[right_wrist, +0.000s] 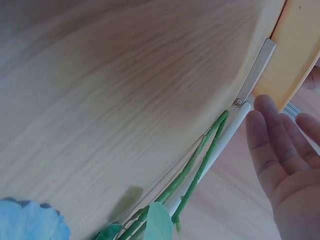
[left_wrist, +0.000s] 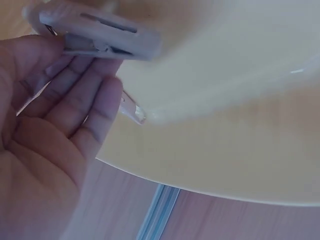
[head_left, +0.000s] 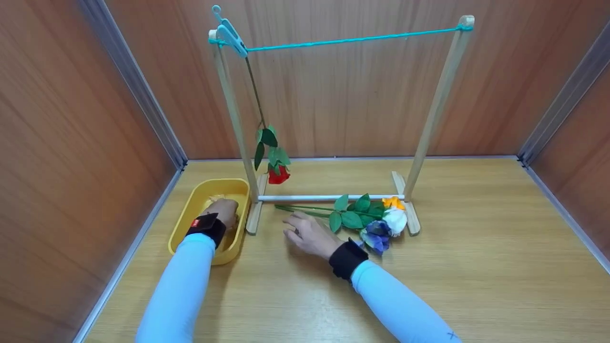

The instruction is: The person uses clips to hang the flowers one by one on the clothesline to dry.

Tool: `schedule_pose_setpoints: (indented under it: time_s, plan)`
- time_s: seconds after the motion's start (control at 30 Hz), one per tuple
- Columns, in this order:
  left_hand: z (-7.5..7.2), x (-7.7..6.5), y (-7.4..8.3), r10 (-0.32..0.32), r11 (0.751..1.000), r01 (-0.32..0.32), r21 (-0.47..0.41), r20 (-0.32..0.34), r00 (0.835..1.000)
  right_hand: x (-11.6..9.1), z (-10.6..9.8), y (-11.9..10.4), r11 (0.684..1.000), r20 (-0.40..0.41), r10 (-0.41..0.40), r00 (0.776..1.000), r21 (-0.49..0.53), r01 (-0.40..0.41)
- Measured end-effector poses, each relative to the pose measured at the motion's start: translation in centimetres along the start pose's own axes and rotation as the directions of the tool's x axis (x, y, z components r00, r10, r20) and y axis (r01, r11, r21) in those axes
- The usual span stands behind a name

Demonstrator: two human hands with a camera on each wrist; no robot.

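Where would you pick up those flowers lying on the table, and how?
Probably by the bare stems, from the near side: they stick out leftward, clear of leaves and blooms, and the white bar runs just behind them.

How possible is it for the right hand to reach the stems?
Probably yes: the right hand looks empty and is near the stems, and nothing visible lies between them.

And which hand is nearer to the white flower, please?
Right. The right hand is left of the white flower, beside the stems; the left hand is farther left, in the yellow basin.
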State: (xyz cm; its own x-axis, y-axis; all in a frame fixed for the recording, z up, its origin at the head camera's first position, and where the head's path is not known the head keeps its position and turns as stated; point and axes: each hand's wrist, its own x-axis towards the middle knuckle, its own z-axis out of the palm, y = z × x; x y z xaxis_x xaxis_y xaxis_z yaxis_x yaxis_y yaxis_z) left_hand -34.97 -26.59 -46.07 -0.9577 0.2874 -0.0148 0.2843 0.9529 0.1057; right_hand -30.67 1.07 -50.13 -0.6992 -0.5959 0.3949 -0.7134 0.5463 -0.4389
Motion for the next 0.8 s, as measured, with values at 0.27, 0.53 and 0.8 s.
schedule_pose_setpoints:
  time_s: [0.27,0.53,0.8]
  plan:
    - [-0.51,-0.67,-0.58,0.006,0.991,-0.009,-0.137,-0.021,1.0,0.12,0.14,-0.21,1.0,0.025,0.012,1.0,0.018,-0.013]
    - [-0.93,-0.72,-0.51,-0.056,0.981,0.06,-0.184,0.029,0.998,0.18,0.19,-0.19,1.0,0.038,0.017,0.999,0.023,-0.018]
    - [-1.07,-0.66,-0.71,-0.037,0.975,0.033,-0.221,-0.013,0.999,0.13,0.28,-0.15,1.0,0.008,-0.016,1.0,0.007,0.016]
